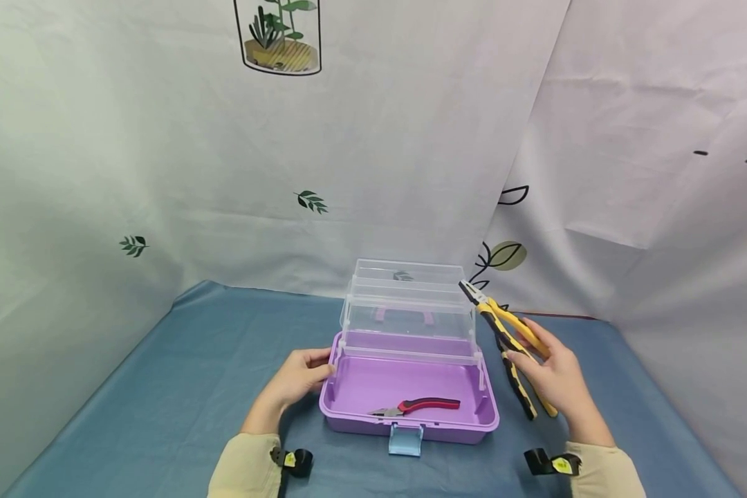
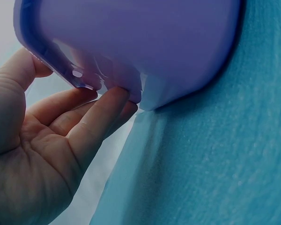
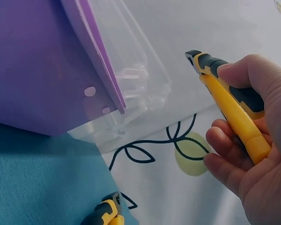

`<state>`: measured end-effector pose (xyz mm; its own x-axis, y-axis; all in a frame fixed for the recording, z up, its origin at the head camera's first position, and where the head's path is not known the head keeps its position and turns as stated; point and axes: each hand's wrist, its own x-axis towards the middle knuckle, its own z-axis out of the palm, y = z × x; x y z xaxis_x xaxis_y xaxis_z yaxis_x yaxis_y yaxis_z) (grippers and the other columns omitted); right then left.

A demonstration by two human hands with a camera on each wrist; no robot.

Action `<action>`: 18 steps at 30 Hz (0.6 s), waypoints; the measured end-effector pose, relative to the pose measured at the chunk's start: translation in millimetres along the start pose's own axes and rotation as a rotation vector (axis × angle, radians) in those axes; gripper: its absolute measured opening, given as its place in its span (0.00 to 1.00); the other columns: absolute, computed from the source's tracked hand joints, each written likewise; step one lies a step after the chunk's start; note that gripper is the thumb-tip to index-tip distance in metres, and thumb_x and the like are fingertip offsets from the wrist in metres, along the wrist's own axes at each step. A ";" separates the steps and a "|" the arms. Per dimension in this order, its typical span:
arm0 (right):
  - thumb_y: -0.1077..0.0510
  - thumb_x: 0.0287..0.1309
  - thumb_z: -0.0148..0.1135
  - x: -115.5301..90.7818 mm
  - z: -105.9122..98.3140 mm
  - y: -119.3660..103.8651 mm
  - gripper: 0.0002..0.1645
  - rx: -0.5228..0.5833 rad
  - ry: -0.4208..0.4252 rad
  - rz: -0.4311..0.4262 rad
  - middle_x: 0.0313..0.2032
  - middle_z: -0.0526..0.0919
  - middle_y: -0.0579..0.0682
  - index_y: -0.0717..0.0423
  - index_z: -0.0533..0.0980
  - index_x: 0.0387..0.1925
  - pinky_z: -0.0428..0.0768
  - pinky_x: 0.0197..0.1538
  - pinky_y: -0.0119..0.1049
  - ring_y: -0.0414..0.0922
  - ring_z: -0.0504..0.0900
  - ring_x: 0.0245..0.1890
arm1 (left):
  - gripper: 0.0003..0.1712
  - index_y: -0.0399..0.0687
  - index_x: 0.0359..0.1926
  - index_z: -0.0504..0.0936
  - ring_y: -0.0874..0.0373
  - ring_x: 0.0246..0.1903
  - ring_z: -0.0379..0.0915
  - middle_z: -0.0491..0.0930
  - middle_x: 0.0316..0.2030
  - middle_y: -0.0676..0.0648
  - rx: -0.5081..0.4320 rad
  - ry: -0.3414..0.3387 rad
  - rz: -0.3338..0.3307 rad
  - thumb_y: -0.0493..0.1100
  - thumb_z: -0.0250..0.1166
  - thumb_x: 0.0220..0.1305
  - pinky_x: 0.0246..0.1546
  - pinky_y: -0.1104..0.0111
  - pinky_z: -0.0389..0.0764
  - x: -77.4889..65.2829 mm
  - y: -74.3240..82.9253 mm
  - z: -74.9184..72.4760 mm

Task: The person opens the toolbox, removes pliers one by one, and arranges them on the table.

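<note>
A purple toolbox (image 1: pixel 380 377) stands on the cloth with its clear lid (image 1: pixel 411 273) raised at the back. My left hand (image 1: pixel 295 379) grips the box's left side, thumb at the rim and fingers against the outer wall (image 2: pixel 70 140). Inside the box lie red-and-black pliers (image 1: pixel 432 402), near the front. To the right of the box, my right hand (image 1: pixel 559 373) holds yellow-and-black pliers (image 1: pixel 493 319) by the handles, jaws pointing up and left. Below that hand, a second yellow-and-black tool (image 1: pixel 518 387) lies on the cloth; its head shows in the right wrist view.
A pale blue latch (image 1: pixel 405 440) hangs down at the box's front. Blue cloth (image 1: pixel 224 360) covers the table. Behind it hangs a white curtain (image 1: pixel 373 152) printed with leaves and plant jars. Each wrist wears a black strap (image 1: pixel 295 462).
</note>
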<state>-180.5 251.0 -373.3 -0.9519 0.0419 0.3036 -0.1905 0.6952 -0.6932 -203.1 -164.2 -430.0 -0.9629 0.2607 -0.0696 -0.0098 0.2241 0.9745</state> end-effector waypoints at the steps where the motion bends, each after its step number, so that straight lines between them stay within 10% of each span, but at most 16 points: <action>1: 0.53 0.56 0.66 0.0 -0.8 -0.1 0.43 0.003 -0.001 0.001 0.55 0.77 0.66 0.59 0.60 0.69 0.82 0.47 0.32 0.63 0.76 0.55 | 0.31 0.28 0.62 0.67 0.50 0.45 0.79 0.75 0.54 0.29 0.001 0.000 0.000 0.39 0.61 0.61 0.41 0.61 0.85 0.0 0.1 -0.2; 5: 0.52 0.56 0.66 -0.4 -3.3 1.1 0.43 0.010 -0.009 0.006 0.54 0.77 0.68 0.59 0.59 0.69 0.69 0.40 0.11 0.64 0.76 0.55 | 0.31 0.28 0.62 0.67 0.52 0.44 0.79 0.75 0.53 0.29 0.003 0.002 -0.005 0.39 0.61 0.61 0.41 0.62 0.85 -0.1 0.8 -0.4; 10: 0.53 0.56 0.65 0.3 -4.8 3.8 0.42 0.010 -0.005 0.010 0.55 0.77 0.67 0.60 0.59 0.69 0.68 0.40 0.10 0.63 0.76 0.55 | 0.31 0.28 0.62 0.67 0.53 0.44 0.79 0.75 0.54 0.29 0.002 0.000 -0.006 0.39 0.61 0.61 0.41 0.63 0.85 0.8 0.4 -0.7; 18: 0.49 0.58 0.63 2.0 -5.9 10.6 0.43 -0.024 -0.017 0.047 0.56 0.76 0.67 0.57 0.58 0.70 0.83 0.46 0.37 0.63 0.75 0.55 | 0.31 0.26 0.62 0.66 0.49 0.45 0.79 0.74 0.53 0.27 -0.012 -0.006 0.011 0.37 0.61 0.60 0.42 0.62 0.85 1.4 -1.2 -0.3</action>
<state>-183.0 262.7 -376.2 -0.9636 0.0626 0.2598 -0.1401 0.7096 -0.6905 -204.5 -164.4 -431.3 -0.9614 0.2687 -0.0599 -0.0024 0.2095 0.9778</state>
